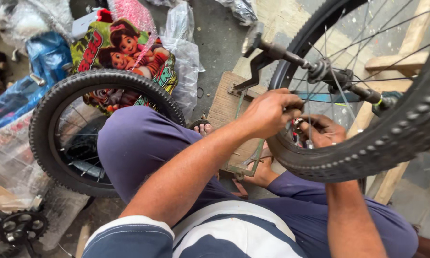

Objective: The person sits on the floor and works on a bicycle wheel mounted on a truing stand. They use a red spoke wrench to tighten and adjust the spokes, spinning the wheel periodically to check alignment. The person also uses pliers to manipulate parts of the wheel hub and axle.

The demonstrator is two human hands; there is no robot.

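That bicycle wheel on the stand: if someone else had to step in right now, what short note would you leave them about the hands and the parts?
Left hand: closed on something small at the spokes just inside the rim; what it grips is hidden.
Right hand: inside the bicycle wheel, fingers among the same spokes, near a small silver piece.
Wheel: knobby tyre on, axle held in a truing stand on a wooden board.
Second wheel leans by the left knee; a chainring lies on the floor.
Done or left: cannot be read from this view.

Both hands meet at the right wheel's (368, 143) rim; a second wheel (88, 131) lies left, beside the knee (138, 138)
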